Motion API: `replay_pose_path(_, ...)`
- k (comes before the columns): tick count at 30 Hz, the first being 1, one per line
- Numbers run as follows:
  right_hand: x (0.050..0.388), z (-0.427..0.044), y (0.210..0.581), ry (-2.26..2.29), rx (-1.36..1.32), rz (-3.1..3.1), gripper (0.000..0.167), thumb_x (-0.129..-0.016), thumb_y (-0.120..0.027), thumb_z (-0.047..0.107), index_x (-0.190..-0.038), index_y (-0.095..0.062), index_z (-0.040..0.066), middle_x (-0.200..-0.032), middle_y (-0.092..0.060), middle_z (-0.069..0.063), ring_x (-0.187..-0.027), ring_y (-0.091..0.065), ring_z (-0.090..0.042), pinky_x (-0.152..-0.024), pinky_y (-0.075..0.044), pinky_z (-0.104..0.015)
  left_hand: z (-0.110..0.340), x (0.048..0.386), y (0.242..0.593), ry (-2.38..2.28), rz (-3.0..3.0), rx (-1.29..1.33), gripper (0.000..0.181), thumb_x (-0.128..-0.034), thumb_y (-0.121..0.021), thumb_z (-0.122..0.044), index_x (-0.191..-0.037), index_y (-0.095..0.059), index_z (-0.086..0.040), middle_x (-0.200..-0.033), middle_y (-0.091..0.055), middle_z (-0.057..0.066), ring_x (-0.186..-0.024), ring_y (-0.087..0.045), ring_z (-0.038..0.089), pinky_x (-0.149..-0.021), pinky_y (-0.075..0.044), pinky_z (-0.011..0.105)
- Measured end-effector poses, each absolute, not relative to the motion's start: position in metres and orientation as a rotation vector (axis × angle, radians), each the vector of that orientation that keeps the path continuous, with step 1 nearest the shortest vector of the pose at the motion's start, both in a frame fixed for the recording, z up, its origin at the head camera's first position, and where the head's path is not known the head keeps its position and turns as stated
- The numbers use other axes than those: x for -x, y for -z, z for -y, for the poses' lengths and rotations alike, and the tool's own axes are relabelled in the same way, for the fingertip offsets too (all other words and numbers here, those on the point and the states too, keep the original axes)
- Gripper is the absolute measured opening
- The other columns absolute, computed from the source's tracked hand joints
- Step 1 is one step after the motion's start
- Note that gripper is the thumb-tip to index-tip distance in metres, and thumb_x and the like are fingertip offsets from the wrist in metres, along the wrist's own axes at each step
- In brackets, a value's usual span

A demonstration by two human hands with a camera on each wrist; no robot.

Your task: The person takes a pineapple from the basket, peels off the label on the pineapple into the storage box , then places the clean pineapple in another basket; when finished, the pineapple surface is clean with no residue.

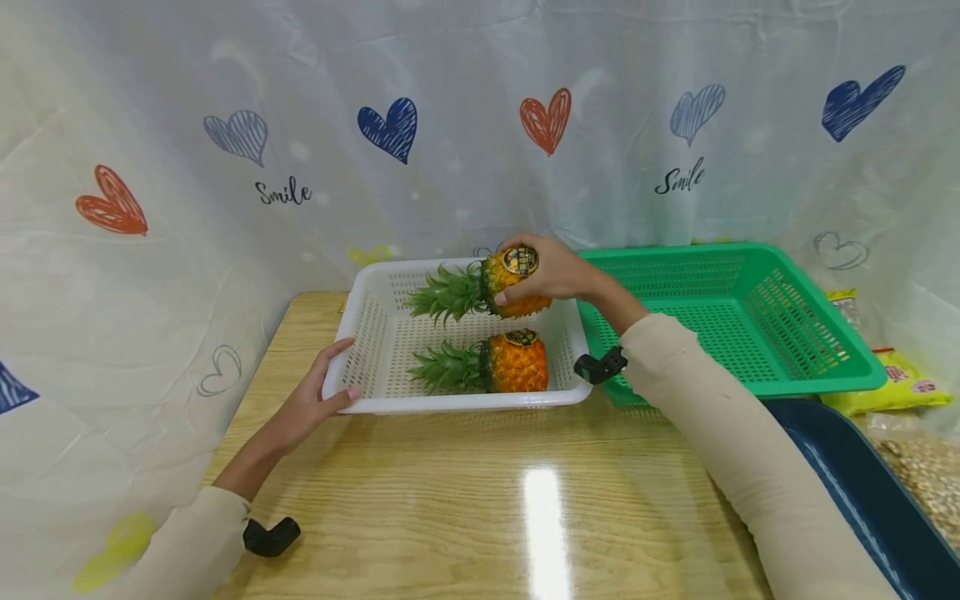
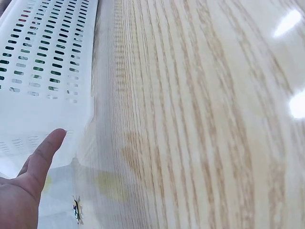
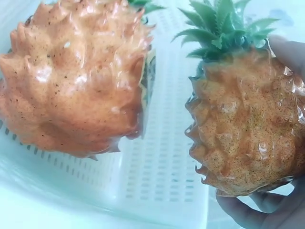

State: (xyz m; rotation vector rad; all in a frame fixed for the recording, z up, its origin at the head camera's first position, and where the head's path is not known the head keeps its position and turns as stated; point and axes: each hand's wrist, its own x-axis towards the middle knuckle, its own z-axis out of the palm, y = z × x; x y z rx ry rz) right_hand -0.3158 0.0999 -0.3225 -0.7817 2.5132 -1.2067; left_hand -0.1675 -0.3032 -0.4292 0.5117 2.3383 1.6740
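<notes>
A white perforated basket stands on the wooden table with two pineapples over it. My right hand grips the rear pineapple round its body, crown pointing left. The front pineapple lies in the basket, also crown to the left. In the right wrist view the gripped pineapple is at the right with fingers round it, the other pineapple at the left. My left hand touches the basket's left rim, thumb and fingers spread; the left wrist view shows a finger of that hand against the basket.
A green basket stands right of the white one. Farther right are a dark blue tray, a yellow packet and a clear bag of beige pieces. A curtain with printed hearts hangs behind the wooden table.
</notes>
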Motion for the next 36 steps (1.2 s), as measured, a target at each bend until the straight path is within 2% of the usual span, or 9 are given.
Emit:
replay_pose_path(9,0.297,-0.104,0.31,1.26,0.811,-2.504,0.08,-0.079,-0.086,0.031,-0.146,-0.045,0.012,-0.13,-0.054,-0.012,-0.107,-0.061,-0.028,-0.084,-0.057,-0.041,0.303,0.166,0.429,-1.669,-2.344,-0.509,0.075,-0.105,-0.052,-0.013,-0.161,-0.003,-0.023,-0.164,-0.009,0.026,-0.144,-0.025,0.052,-0.093,-0.047,0.016)
replay_pose_path(19,0.273,-0.109,0.305,1.266,0.859,-2.54,0.08,-0.076,-0.088,0.032,-0.143,-0.047,0.017,-0.133,-0.05,-0.009,-0.105,-0.062,-0.026,-0.08,-0.059,-0.04,0.305,0.168,0.431,-1.679,-2.325,-0.484,0.076,-0.105,-0.053,-0.015,-0.161,-0.003,-0.022,-0.164,-0.011,0.026,-0.144,-0.026,0.051,-0.091,-0.048,0.019)
replay_pose_path(29,0.246,-0.119,0.303,1.31,0.808,-2.519,0.079,-0.077,-0.088,0.03,-0.143,-0.047,0.017,-0.127,-0.055,-0.012,-0.101,-0.064,-0.027,-0.077,-0.059,-0.039,0.305,0.169,0.427,-1.676,-2.324,-0.469,0.077,-0.1048,-0.053,-0.015,-0.161,-0.002,-0.021,-0.162,-0.013,0.028,-0.144,-0.027,0.051,-0.091,-0.048,0.018)
replay_pose_path(36,0.228,-0.126,0.301,1.308,0.794,-2.501,0.081,-0.076,-0.088,0.031,-0.144,-0.047,0.019,-0.128,-0.053,-0.012,-0.1,-0.064,-0.027,-0.075,-0.06,-0.037,0.302,0.166,0.423,-1.67,-2.323,-0.459,0.077,-0.1048,-0.053,-0.015,-0.161,-0.001,-0.02,-0.162,-0.013,0.028,-0.143,-0.028,0.051,-0.09,-0.049,0.018)
